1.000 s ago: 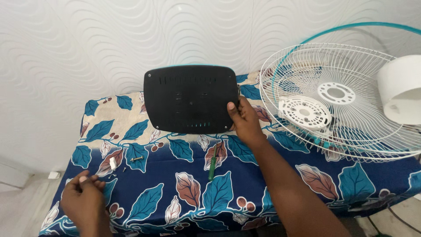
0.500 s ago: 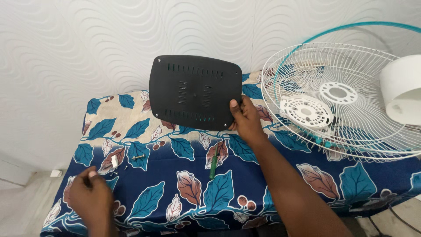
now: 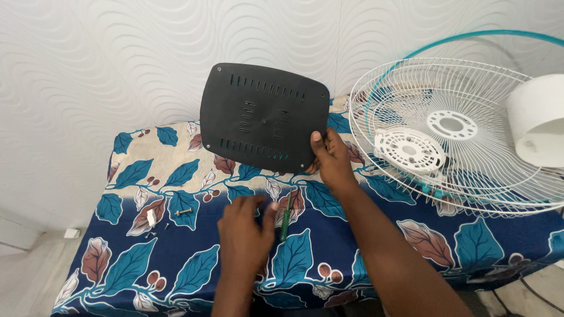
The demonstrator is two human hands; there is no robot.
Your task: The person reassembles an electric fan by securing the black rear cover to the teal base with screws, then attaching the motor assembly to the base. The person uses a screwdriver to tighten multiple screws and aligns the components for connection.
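The right hand point(image 3: 333, 159) grips the black plastic panel point(image 3: 263, 117) at its lower right corner, the thumb on the front face and the fingers behind the edge. The panel is a rounded rectangle with rows of narrow slots and small screw holes at its corners. It is tilted up, its lower edge close to the worktop point(image 3: 411, 235) and its upper edge leaning toward the white wall behind.

The left hand point(image 3: 247, 232) is below the panel, over the blue leaf-patterned cloth point(image 3: 194, 267) that covers the worktop. Its fingers are loosely spread and hold nothing. The fingertips are just beside the green screwdriver point(image 3: 285, 217), which lies on the cloth under the right part of the panel; I cannot tell if they touch it.

To the lower left of the panel, well apart from it, a few small screws point(image 3: 183, 211) and a small white piece point(image 3: 151, 218) lie on the cloth. To the right of the panel, a white wire fan guard point(image 3: 470, 176) with a teal rim rests on the worktop, and a white round plastic hub point(image 3: 409, 150) lies inside it. At the far right, beyond the guard, a white cylindrical part point(image 3: 537, 120) is seen.
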